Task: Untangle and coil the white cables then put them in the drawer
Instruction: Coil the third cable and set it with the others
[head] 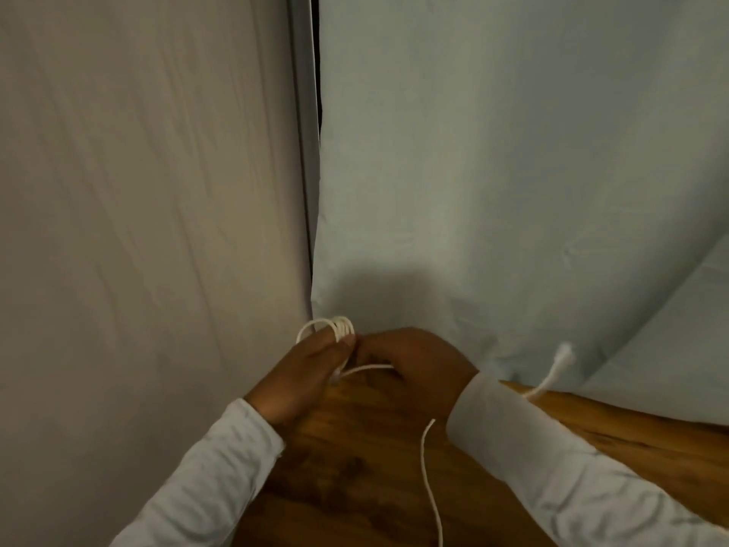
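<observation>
At the far edge of the wooden table (355,452), right up against the hanging grey sheet (138,191) and pale blue sheet (513,152), both hands work the white cable (340,328). The left hand (311,373) serves as the former: several loops sit wound round its raised fingers, which curl to hold the turns so they don't spring apart. The right hand (418,361) sits just beside it w/ fingers clenched. A short strand runs btwn the two and seems pinched in its fingertips, though the knuckles hide the contact. That hand is prob. the feeder, keeping the strand taut enough for each turn to lie next to the last. The loose tail (428,467) drops from under the right wrist across the wood and out of view at the bottom, so plenty is left to wind. A frayed end (562,357) pokes up beside the right sleeve (513,428); can't tell if it's the same cable or a second one. No drawer in view.
</observation>
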Demonstrator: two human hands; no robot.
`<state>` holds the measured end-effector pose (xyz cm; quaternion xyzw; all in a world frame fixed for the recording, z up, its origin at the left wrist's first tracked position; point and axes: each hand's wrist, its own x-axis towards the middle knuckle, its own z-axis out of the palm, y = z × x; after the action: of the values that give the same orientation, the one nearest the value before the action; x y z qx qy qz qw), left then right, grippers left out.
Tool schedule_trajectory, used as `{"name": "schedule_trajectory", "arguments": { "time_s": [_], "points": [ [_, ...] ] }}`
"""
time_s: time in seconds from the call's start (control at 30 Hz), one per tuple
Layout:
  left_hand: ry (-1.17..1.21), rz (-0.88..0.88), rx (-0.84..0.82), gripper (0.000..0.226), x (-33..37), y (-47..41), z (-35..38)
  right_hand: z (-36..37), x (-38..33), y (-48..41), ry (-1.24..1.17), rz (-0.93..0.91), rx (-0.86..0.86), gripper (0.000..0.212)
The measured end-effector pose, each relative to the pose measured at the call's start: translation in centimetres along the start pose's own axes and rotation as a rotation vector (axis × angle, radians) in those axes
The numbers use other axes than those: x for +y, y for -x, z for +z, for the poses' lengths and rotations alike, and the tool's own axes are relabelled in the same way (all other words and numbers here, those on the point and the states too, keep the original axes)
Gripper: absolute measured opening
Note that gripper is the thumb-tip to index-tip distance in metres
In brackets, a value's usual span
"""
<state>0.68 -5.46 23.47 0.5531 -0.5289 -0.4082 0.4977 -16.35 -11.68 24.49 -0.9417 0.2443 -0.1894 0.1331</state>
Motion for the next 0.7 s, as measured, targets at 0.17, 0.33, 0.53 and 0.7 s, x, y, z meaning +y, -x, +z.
{"name": "schedule_trajectory", "arguments": {
  "time_s": [0.17, 0.33, 0.53, 0.7],
  "points": [
    [0.151, -0.202, -0.203, 0.037, -0.6, 0.4, 0.7, -3.9, 1.5, -0.5, 0.129, -0.173, 0.102, 0.013],
    [0.524, -0.273, -0.527, 0.031, -1.0, 1.5, 0.3, -4.2, 3.4, -0.1, 0.385, -0.154, 0.303, 0.034],
    [1.004, -0.144, -0.791, 0.042, -0.3, 1.4, 1.5, 1.2, 1.9, 0.6, -0.551, 0.253, 0.242, 0.011],
    [1.052, -0.074, -0.699, 0.034, -0.7, 1.4, 1.1, 2.1, 0.1, 1.3, -1.319, 0.534, 0.083, 0.023]
  ]
}}
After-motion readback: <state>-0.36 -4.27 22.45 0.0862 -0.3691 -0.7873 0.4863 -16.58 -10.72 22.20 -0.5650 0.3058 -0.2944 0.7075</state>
